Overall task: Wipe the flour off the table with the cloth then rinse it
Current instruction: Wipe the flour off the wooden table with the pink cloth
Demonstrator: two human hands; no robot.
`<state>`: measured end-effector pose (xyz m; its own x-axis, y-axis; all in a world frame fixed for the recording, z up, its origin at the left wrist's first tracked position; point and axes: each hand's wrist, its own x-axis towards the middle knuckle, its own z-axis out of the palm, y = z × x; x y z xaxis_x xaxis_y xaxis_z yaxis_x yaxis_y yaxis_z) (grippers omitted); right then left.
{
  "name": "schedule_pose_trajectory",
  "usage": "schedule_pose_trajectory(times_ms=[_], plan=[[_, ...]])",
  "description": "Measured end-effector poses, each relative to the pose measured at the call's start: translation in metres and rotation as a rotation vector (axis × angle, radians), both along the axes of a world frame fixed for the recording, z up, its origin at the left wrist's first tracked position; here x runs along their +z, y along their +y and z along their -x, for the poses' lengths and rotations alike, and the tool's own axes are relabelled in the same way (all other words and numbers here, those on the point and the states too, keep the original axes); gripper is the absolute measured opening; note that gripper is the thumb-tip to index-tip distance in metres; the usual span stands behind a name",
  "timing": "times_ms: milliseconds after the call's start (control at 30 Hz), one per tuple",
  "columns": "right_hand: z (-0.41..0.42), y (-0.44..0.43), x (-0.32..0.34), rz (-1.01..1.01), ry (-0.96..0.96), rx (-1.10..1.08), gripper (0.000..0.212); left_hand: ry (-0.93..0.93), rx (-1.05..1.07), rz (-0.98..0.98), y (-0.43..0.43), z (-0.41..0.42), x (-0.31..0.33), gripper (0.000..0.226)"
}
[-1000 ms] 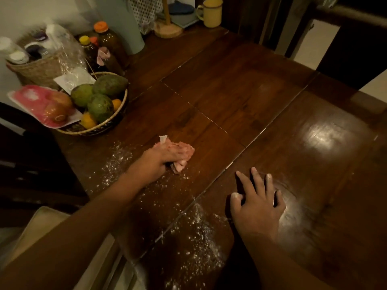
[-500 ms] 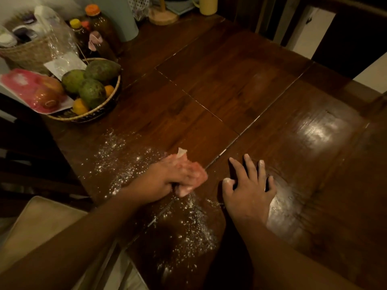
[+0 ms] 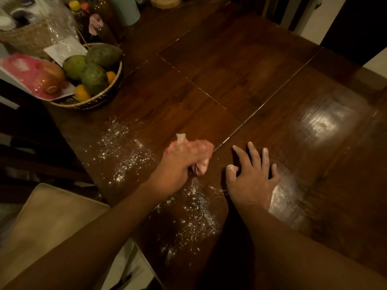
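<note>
Pink cloth bunched under the left hand at frame centre, on a dark wooden bench.
Left fingers curl round the cloth, pressing it down; the right hand lies flat just beside it, fingers spread, tips whitened. Flour is scattered left of and below the cloth. Fruit basket at upper left.

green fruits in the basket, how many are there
3 green fruits: one at the back of the woven basket, one on its left, one in front. Others may be hidden underneath.
</note>
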<state>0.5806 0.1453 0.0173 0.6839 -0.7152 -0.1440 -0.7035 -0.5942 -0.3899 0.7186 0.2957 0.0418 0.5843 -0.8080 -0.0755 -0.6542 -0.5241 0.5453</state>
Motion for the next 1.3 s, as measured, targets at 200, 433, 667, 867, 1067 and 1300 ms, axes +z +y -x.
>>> schedule_pose_trajectory(times_ms=[200,433,667,867,1067,1300], plan=[[-0.001,0.000,-0.002,0.009,0.003,0.006,0.051,0.177,-0.017,0.051,0.031,-0.030,0.001,0.052],[-0.001,0.000,-0.002,-0.016,-0.080,-0.041,0.055,-0.032,0.073,0.012,-0.023,0.039,0.000,0.047],[0.002,0.001,0.003,-0.075,-0.165,-0.070,0.058,0.096,-0.585,-0.014,0.041,0.052,-0.009,0.048],[0.002,-0.001,0.001,-0.086,-0.210,-0.084,0.061,0.162,-0.071,0.128,0.038,0.003,-0.008,0.035],[0.002,-0.001,0.002,-0.079,-0.215,-0.078,0.058,0.008,0.101,0.146,-0.005,0.077,-0.009,0.045],[0.003,-0.003,0.001,-0.090,-0.183,-0.052,0.053,0.157,-0.479,-0.038,0.071,0.050,-0.008,0.028]])
